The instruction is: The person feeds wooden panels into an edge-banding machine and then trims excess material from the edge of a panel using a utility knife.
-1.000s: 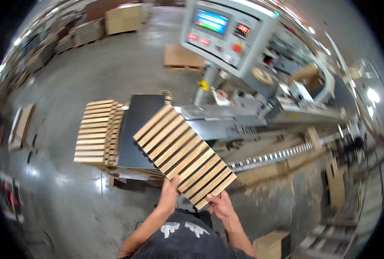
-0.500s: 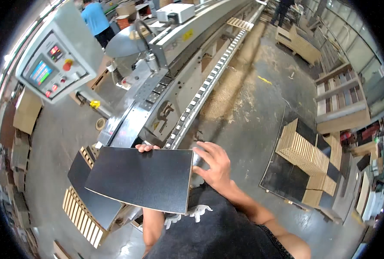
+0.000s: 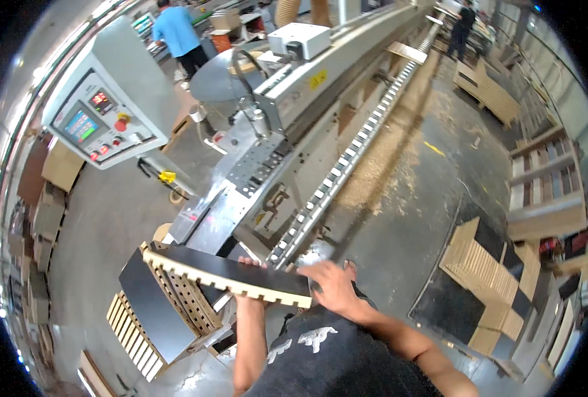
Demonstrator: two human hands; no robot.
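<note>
The slotted panel (image 3: 222, 271), black-faced with a pale notched edge, is in the air, tilted, by the near end of the machine's metal table (image 3: 218, 231), its left end over the stack of panels (image 3: 156, 308). The left hand (image 3: 250, 305) is clamped on it, fingers over the far edge and wrist beneath; the right hand (image 3: 333, 286) has its fingers spread at the right end, not closed, and whether they touch I cannot tell. With most of the hold apparently on one side, the panel could tip or swing, and its low right corner could slip. The notched edge might snag on the stack if the left end drops, nudging the upper boards askew. A skewed panel could also knock the table's near corner and chip a tooth. As for containers, the brown box (image 3: 225, 19) beyond the machine shows only its outside, so its contents are unreadable. The floor base (image 3: 439, 311) on the right is a flat carrier rather than a box, bearing slatted panels (image 3: 469, 268) toward its right edge.
</note>
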